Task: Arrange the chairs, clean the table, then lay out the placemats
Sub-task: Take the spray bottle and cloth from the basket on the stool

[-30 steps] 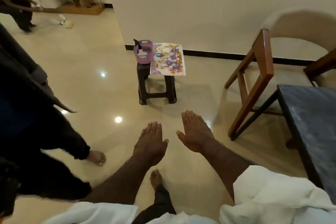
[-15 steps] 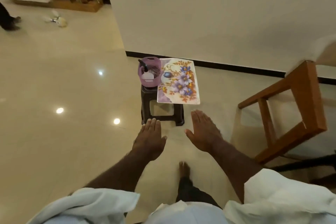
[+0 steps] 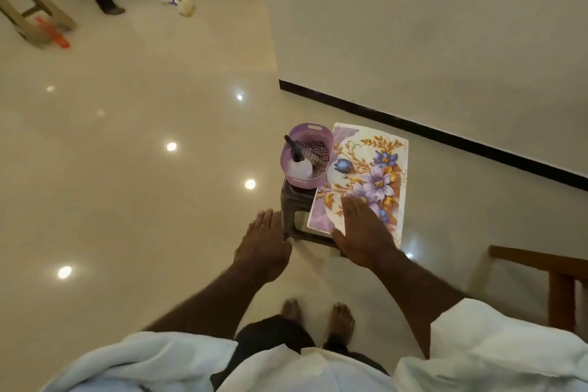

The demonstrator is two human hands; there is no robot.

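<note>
The right hand [image 3: 362, 232] is spread flat and empty over the near end of the floral placemats [image 3: 366, 175] stacked on the stool [image 3: 292, 200], presumably for lifting, while the left hand [image 3: 264, 242] is held wide and empty beside it.

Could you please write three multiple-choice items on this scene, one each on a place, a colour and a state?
1. Where does the basket stand?
A. on the stool, left of the placemat
B. on the floor
C. on the chair

2. What colour is the basket?
A. green
B. purple
C. red

3. How is the right hand?
A. closed in a fist
B. holding the basket
C. open and flat, over the placemat's near end

Answers:
1 A: the basket sits on the dark stool beside the mat.
2 B: its slotted wall is lilac.
3 C: the fingers lie spread on the flower print; whether they press it cannot be told.
</note>
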